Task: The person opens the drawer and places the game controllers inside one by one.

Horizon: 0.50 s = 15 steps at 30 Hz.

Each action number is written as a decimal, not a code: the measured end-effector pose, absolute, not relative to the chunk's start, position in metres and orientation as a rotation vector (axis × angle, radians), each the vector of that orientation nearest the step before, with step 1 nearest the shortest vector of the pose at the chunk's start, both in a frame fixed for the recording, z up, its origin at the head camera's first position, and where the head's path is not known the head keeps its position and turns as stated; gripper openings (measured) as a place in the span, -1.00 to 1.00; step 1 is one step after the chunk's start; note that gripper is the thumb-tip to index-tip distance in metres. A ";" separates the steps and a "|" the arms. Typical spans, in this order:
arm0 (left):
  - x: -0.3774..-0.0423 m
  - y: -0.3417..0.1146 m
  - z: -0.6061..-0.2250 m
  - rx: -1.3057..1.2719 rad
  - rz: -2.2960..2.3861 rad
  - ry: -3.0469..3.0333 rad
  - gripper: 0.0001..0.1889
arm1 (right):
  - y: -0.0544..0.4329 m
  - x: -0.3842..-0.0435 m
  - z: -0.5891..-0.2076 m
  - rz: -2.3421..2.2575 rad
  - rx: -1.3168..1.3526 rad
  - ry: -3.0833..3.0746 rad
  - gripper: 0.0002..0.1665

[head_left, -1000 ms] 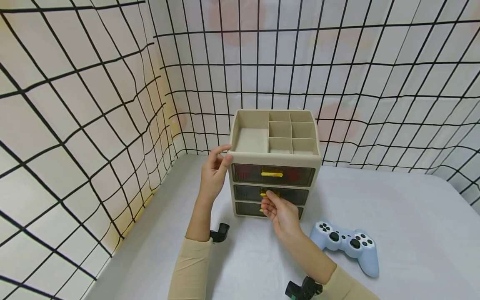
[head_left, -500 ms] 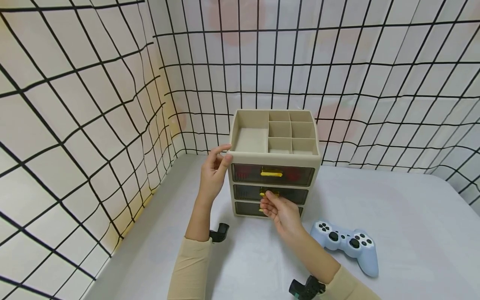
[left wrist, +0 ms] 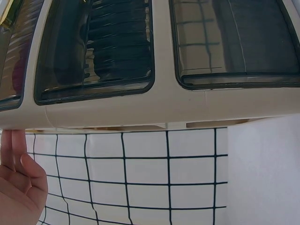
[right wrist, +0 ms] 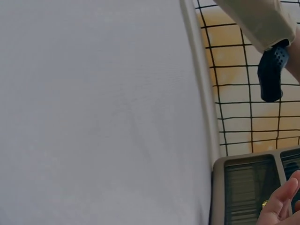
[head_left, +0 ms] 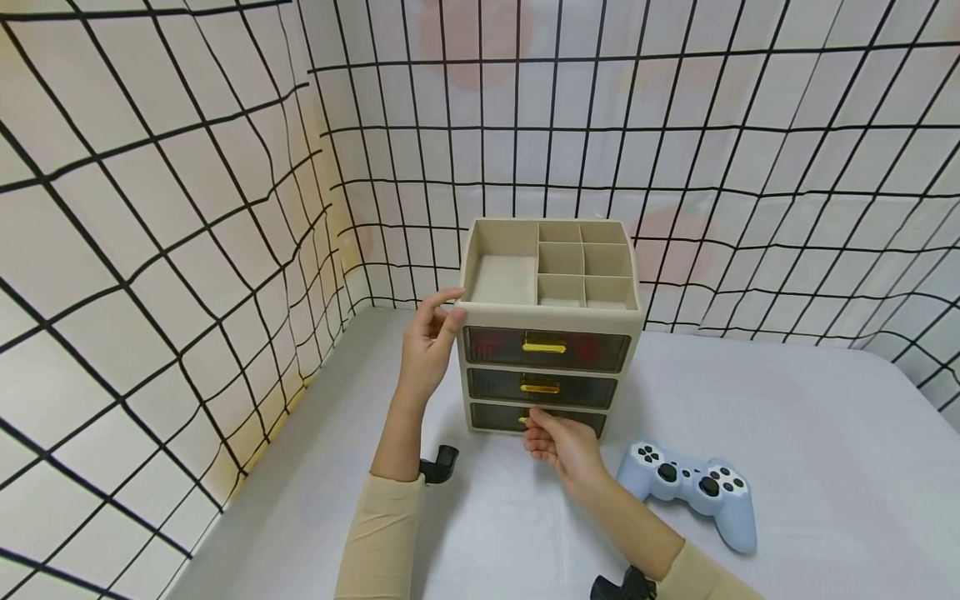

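Observation:
A beige desktop drawer organizer (head_left: pixel 550 318) stands upright in the head view, with three dark see-through drawers closed. Its top drawer (head_left: pixel 495 347) and middle drawer (head_left: pixel 489 386) have yellow handles in full view. My left hand (head_left: pixel 426 354) holds the organizer's upper left front corner between thumb and fingers; the left wrist view shows that hand (left wrist: pixel 21 180) against the side wall. At the bottom drawer (head_left: pixel 491 416), my right hand (head_left: pixel 572 450) pinches the yellow handle (head_left: pixel 522 420) with thumb and curled fingers, which mostly cover it. The right wrist view catches a sliver of this handle (right wrist: pixel 265 204).
A light blue game controller (head_left: pixel 693 487) lies on the white table (head_left: pixel 825 442), right of my right forearm. Black wire grid panels (head_left: pixel 555 129) stand behind and to the left. The organizer's top tray has several compartments (head_left: pixel 561 259).
My right hand has moved down from the middle drawer's handle to the bottom drawer's handle. The left hand keeps its place on the corner, and the drawers look unchanged.

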State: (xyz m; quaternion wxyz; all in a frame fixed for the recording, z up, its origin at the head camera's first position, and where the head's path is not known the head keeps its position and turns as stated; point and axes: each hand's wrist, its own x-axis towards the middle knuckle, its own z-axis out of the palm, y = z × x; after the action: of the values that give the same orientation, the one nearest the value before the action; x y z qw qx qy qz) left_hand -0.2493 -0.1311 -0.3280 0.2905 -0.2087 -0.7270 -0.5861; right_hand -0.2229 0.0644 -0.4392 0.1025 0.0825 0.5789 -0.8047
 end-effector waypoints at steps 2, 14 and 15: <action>-0.249 -0.131 -0.328 -0.556 -1.564 -1.940 -0.72 | 0.065 -0.222 -0.443 -2.338 0.272 1.738 -0.63; -0.250 -0.131 -0.329 -0.578 -1.570 -1.917 -0.72 | 0.064 -0.225 -0.454 -2.315 0.366 1.712 -0.59; -0.250 -0.131 -0.329 -0.578 -1.570 -1.916 -0.72 | 0.064 -0.225 -0.454 -2.325 0.375 1.706 -0.61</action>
State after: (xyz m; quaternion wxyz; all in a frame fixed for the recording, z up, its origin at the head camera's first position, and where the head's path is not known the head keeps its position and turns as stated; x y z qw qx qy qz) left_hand -0.2504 -0.1313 -0.3289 0.2946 -0.2172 -0.7197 -0.5899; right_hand -0.2254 0.0637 -0.4536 0.1166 0.1281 0.5826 -0.7941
